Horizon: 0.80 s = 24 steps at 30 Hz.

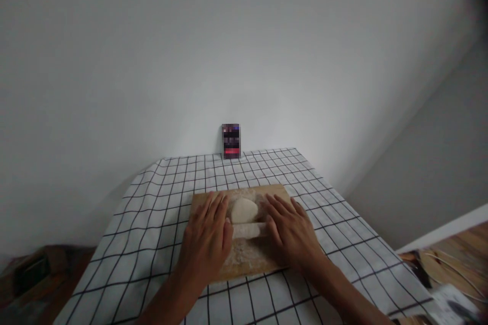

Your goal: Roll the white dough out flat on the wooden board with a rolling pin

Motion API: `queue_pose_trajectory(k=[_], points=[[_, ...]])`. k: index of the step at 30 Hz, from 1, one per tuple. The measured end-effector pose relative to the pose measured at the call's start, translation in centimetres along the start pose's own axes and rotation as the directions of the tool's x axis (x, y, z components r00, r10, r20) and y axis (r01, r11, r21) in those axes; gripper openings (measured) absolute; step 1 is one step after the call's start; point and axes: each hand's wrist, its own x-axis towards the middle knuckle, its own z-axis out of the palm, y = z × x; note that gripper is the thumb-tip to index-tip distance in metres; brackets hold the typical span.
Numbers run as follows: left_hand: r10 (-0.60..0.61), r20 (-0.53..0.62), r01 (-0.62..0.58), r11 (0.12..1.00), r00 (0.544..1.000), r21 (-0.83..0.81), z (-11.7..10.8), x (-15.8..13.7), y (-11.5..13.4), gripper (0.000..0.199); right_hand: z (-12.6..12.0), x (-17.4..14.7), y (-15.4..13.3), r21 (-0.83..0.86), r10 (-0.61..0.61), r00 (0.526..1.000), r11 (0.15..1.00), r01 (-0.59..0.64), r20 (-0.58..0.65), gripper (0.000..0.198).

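A floured rolling pin (249,230) lies crosswise on a wooden board (244,268), its ends hidden under my hands. My left hand (208,231) rests flat over its left end, fingers stretched forward and thumb along the inner side. Over the other end lies my right hand (290,228), palm down with the fingers extended and slightly spread. Just beyond the pin, between both hands, is a pale, flattened round of dough (244,210); its near edge meets the pin. Loose flour dusts the board around it.
A white cloth with black grid lines (152,233) covers the table. At its far edge a dark phone-like screen (231,141), blurred out, leans against the white wall. A box (36,271) sits low on the left; blurred items with a cable (453,271) are low on the right.
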Motion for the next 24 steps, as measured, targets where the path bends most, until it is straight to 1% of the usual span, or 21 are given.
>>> queue_pose_trajectory(k=[3, 6, 9, 12, 15, 18, 21, 24], points=[[0.044, -0.005, -0.044, 0.999, 0.999, -0.005, 0.2, -0.9, -0.2, 0.054, -0.5, -0.4, -0.3, 0.018, -0.017, 1.0, 1.0, 0.017, 0.014, 0.046], [0.056, 0.041, -0.057, 0.998, 0.998, 0.015, 0.3, -0.9, -0.6, 0.052, -1.1, 0.2, -0.4, 0.028, -0.028, 0.999, 0.999, 0.026, 0.047, 0.044], [0.028, 0.157, -0.037, 0.998, 0.987, 0.052, 0.2, 0.5, -0.8, 0.052, -1.3, 1.7, -0.2, 0.028, -0.008, 0.993, 1.0, 0.004, 0.121, 0.043], [-0.05, 0.294, 0.013, 0.992, 0.955, 0.128, -0.1, 2.7, -0.7, 0.054, -1.2, 3.6, 0.4, 0.029, 0.005, 0.986, 1.0, -0.01, 0.168, 0.044], [-0.113, 0.368, 0.051, 0.983, 0.923, 0.175, -0.5, 4.4, -0.4, 0.056, -0.8, 5.1, 1.0, 0.023, 0.011, 0.976, 1.0, -0.016, 0.22, 0.048], [-0.141, 0.366, 0.075, 0.979, 0.92, 0.189, -0.6, 4.9, -0.1, 0.057, -0.4, 5.7, 1.4, 0.003, 0.028, 0.979, 1.0, -0.029, 0.202, 0.05], [-0.147, 0.296, 0.092, 0.977, 0.944, 0.194, -0.6, 4.2, 0.3, 0.057, 0.0, 5.0, 1.2, -0.019, 0.044, 0.988, 0.999, -0.041, 0.151, 0.052], [-0.117, 0.223, 0.079, 0.982, 0.968, 0.171, -0.4, 3.0, 0.8, 0.057, 0.2, 3.4, 0.8, -0.03, 0.086, 0.989, 0.996, -0.083, 0.124, 0.053]])
